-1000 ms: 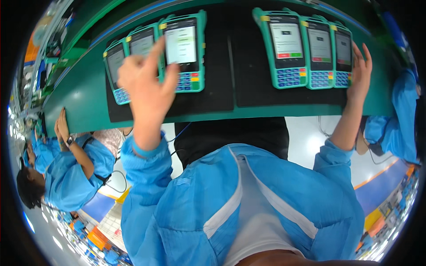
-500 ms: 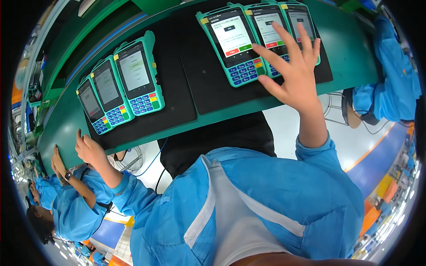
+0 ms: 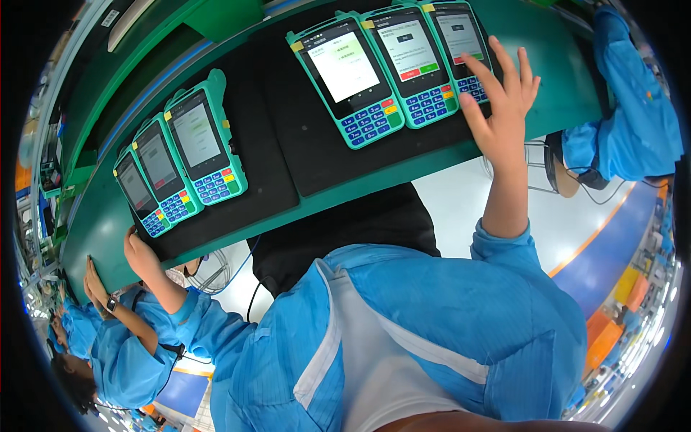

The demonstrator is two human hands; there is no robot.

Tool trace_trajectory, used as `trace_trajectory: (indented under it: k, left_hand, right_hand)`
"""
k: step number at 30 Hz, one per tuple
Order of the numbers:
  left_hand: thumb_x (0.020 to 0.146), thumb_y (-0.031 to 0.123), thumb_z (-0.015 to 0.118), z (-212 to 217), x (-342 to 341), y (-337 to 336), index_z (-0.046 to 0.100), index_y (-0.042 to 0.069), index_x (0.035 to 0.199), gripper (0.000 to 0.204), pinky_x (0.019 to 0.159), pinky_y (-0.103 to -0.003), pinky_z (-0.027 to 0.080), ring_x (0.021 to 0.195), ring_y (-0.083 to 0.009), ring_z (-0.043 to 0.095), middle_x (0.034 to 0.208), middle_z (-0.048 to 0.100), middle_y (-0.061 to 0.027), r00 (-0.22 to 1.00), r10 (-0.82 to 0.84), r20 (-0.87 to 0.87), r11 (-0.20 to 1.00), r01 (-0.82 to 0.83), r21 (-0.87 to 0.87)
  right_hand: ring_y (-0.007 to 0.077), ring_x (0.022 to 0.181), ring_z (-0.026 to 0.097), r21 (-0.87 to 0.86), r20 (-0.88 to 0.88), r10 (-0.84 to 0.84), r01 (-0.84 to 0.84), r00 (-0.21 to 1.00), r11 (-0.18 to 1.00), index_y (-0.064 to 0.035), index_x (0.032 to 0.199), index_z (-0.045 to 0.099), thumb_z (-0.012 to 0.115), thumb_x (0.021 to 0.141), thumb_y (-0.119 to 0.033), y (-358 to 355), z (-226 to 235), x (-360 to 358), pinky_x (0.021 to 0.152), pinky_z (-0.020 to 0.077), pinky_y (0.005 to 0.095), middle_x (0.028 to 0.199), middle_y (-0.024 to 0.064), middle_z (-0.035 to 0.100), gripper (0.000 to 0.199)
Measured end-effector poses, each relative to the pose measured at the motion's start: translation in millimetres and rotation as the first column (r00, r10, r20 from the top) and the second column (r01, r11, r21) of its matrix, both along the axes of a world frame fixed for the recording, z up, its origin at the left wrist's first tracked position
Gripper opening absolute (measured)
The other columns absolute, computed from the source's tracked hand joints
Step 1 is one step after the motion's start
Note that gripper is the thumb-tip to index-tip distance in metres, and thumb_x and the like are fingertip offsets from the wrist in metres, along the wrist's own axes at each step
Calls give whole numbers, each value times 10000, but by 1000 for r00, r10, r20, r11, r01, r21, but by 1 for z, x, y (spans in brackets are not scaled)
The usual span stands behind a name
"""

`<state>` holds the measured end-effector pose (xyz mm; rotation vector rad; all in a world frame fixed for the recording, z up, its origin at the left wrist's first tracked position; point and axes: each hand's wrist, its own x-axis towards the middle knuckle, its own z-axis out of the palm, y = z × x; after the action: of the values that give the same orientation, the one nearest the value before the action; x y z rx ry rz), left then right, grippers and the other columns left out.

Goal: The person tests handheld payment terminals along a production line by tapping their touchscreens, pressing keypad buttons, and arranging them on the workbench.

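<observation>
Two groups of three green-cased payment terminals lie on black mats. My right hand [image 3: 504, 119] is open with fingers spread over the rightmost terminal [image 3: 455, 32] of the right group. Its index fingertip is at the coloured buttons low on that screen; whether it touches the glass I cannot tell. Beside it lie the middle terminal [image 3: 409, 50], showing red and green buttons, and the left terminal [image 3: 344, 68], with a mostly white page. My left hand [image 3: 144, 259] is at the table edge below the outermost left-group terminal [image 3: 135, 189], fingers partly hidden, nothing visible in it.
Two more terminals, the middle one [image 3: 160, 157] and the inner one [image 3: 194, 129], complete the left group on its black mat [image 3: 255, 165]. A green table [image 3: 561, 93] carries everything. A co-worker's hands [image 3: 95, 282] rest at the left edge; another blue sleeve [image 3: 633, 108] is at right.
My right hand has moved right, from the right group's left terminal to its rightmost one. The left terminal's screen has lost its red and green buttons. The view has shifted slightly.
</observation>
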<state>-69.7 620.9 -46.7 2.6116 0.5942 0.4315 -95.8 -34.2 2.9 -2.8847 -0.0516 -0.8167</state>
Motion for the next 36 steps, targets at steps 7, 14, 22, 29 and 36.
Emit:
trace_trajectory:
  k: [7,14,22,29,36]
  left_hand:
    - [920,236,420,-7,13,16,626,15,1201,412,894,-316,449,982,-232,626,1063,674,-140,1000,25,7,999,-24,-45]
    - [940,245,468,-3,47,29,623,25,1224,392,901,-317,449,1012,-222,621,1123,671,-131,994,-108,-34,992,106,-68]
    - [904,350,559,-2,80,20,645,12,1170,438,874,-351,472,1016,-312,643,1094,678,-187,998,-33,-48,997,36,68]
    - [870,329,567,16,70,-41,684,30,1096,392,848,-372,493,987,-321,655,1059,688,-169,994,-51,-97,985,66,157]
    - [879,230,585,26,55,-191,677,7,1023,281,808,-386,496,925,-350,631,1002,659,-179,955,-295,18,950,291,112]
  right_hand:
    - [390,1410,219,4,35,-96,96,995,995,-265,1217,639,636,846,-364,-17,-12,5,1074,54,692,1455,50,417,383]
    - [382,1397,245,145,62,-67,57,996,988,-251,1290,572,589,889,-353,-21,-15,7,1091,66,664,1448,59,422,414]
    - [395,1369,286,311,145,-16,-30,989,950,-114,1340,504,548,932,-324,-22,-12,6,1122,183,506,1401,127,468,460]
    - [394,1402,227,356,152,50,-102,987,929,-102,1387,442,521,943,-361,6,-2,10,1131,172,496,1446,138,416,521]
    - [343,1405,266,481,335,193,-344,922,806,-83,1307,528,570,907,-292,29,-1,27,1116,238,452,1493,157,330,453]
